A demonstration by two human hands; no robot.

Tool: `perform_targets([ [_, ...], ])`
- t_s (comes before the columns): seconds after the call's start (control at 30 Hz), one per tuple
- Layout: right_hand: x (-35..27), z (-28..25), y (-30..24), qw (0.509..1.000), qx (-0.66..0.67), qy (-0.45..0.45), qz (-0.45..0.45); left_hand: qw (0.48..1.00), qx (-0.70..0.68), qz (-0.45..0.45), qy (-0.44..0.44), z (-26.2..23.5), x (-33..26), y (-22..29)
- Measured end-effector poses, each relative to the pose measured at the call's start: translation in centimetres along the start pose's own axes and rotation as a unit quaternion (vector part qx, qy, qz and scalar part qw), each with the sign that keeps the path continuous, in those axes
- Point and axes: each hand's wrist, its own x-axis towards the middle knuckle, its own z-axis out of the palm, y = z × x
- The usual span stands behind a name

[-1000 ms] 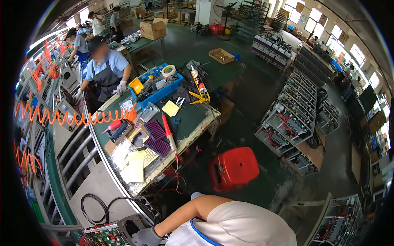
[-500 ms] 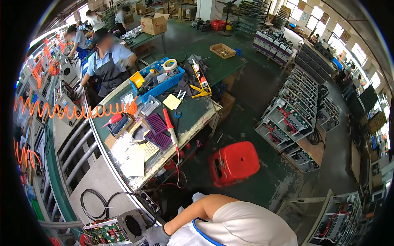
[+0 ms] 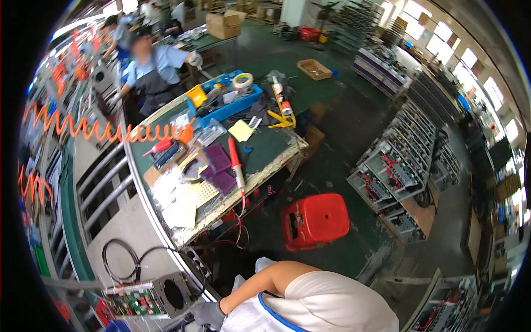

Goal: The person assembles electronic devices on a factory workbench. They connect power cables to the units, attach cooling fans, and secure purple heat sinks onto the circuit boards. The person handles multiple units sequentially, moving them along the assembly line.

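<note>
My right hand (image 3: 208,315), in a grey glove, is low in the head view, beside an open metal case (image 3: 174,293) with a round black opening in its end. Its fingers point down and left toward the case's near corner; they are partly hidden and blurred, so I cannot make out whether they grip anything. Inside the case lies a green circuit board (image 3: 135,301) with many small parts. A black cable (image 3: 119,279) loops on the grey surface behind the case and runs over to its right side. My left hand is out of view.
A worktable (image 3: 271,155) ahead holds a blue bin (image 3: 229,110), a red-handled soldering iron (image 3: 237,166) and purple trays (image 3: 218,157). To the right stand a red stool (image 3: 323,218) and stacked electronic units (image 3: 395,160). A co-worker (image 3: 157,69) sits beyond, by the roller conveyor (image 3: 108,191).
The view has shifted slightly, bringing more of the case into sight. My right hand remains beside it. The co-worker's gloved hand has moved out toward the blue bin.
</note>
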Motion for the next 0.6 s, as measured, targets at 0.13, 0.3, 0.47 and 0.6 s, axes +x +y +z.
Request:
perform_targets([
  [0.13, 0.3, 0.4, -1.1, 0.933, 0.359, -0.030, 0.002, 0.984, -0.162, 0.053, 0.054, -8.1, -8.0, 1.3],
  [0.3, 2.3, -3.4, -2.8, 0.971, 0.235, 0.002, 0.046, 0.920, -0.376, 0.076, 0.082, -9.2, -13.1, 1.3],
  [0.47, 3.5, -2.2, -5.7, 0.854, 0.472, -0.128, 0.178, 0.925, -0.308, 0.185, 0.122, -8.6, -16.6, -0.8],
  [0.6, 4.1, -0.3, -4.3, 0.848, 0.463, -0.158, 0.204, 0.919, -0.294, 0.175, 0.195, -7.0, -17.4, -3.4],
])
